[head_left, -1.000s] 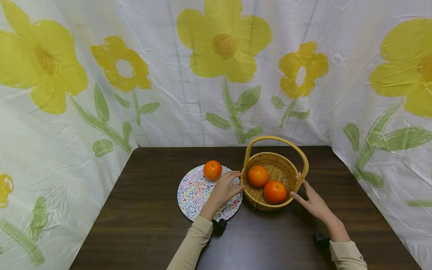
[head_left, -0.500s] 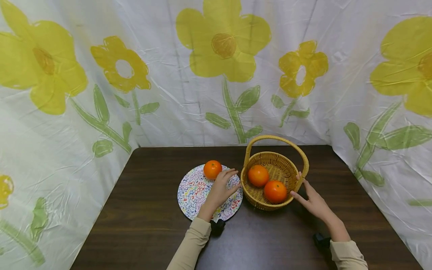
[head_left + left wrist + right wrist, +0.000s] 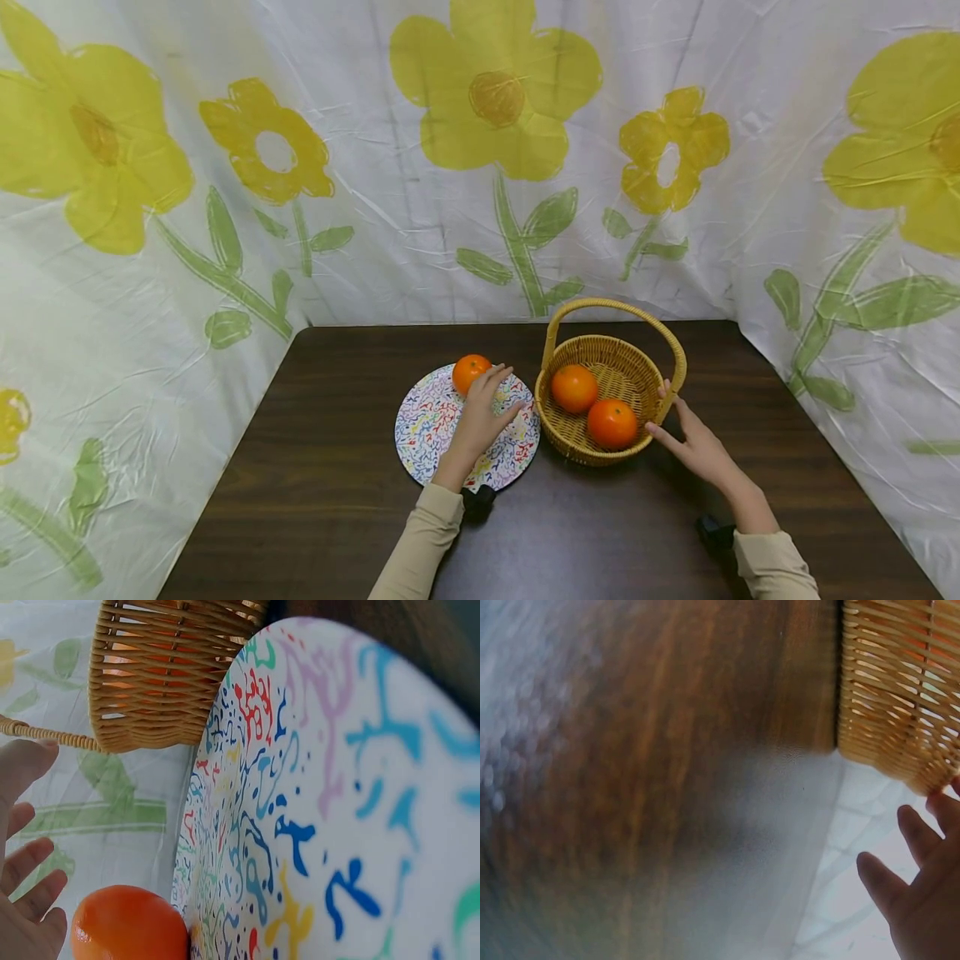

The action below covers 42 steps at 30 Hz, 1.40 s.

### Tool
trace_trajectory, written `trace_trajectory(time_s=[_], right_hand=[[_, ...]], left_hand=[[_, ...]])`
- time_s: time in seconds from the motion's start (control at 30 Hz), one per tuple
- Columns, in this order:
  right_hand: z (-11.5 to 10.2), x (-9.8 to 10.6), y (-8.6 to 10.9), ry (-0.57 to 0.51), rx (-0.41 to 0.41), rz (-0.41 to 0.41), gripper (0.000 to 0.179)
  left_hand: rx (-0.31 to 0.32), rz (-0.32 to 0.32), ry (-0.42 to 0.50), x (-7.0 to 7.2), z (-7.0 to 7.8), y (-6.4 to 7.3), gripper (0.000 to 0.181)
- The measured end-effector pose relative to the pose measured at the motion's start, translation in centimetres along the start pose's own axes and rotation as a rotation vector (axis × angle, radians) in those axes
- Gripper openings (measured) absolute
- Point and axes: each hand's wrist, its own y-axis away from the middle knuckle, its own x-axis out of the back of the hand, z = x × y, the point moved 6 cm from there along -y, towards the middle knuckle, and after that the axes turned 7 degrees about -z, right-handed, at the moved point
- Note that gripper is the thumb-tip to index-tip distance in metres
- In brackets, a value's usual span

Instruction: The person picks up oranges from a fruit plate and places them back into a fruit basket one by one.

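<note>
On the round plate (image 3: 427,425), patterned with colourful squiggles, an orange (image 3: 467,372) sits near the back. Over that plate is my left hand (image 3: 478,417), its fingers spread and overlapping the orange's right edge in the head view. The left wrist view shows the orange (image 3: 129,924) just beside my fingertips, not gripped. To the plate's right stands a wicker basket (image 3: 618,367) with a tall handle, holding two oranges (image 3: 574,389). My right hand (image 3: 701,450) touches the basket's right side by the handle's base, with fingers extended and spread in the right wrist view.
Plate and basket stand side by side on a dark wooden table (image 3: 315,467). Behind the table hangs a white curtain (image 3: 360,250) with yellow flowers. The basket's handle (image 3: 611,305) arches high over its opening.
My left hand has moved away from the basket's left rim, leftward and back over the plate toward the orange there. The right hand stays at the basket.
</note>
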Motion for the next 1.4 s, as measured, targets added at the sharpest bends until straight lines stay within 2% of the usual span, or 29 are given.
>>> trace_trajectory(time_s=[0.67, 0.97, 1.2, 1.4], right_hand=[[0.1, 0.1, -0.3, 0.005, 0.003, 0.004, 0.077], [0.0, 0.0, -0.4, 0.004, 0.012, 0.007, 0.077], [0.0, 0.0, -0.2, 0.002, 0.005, 0.006, 0.076], [0.1, 0.0, -0.1, 0.0, -0.003, 0.0, 0.076]], left_hand=[[0.066, 0.132, 0.026, 2.3, -1.8, -0.3, 0.067], [0.163, 0.124, 0.021, 2.6, -2.9, -0.5, 0.072], [0.18, 0.103, 0.005, 2.8, -3.5, -0.8, 0.075], [0.238, 0.084, 0.015, 2.9, -4.2, -0.8, 0.079]])
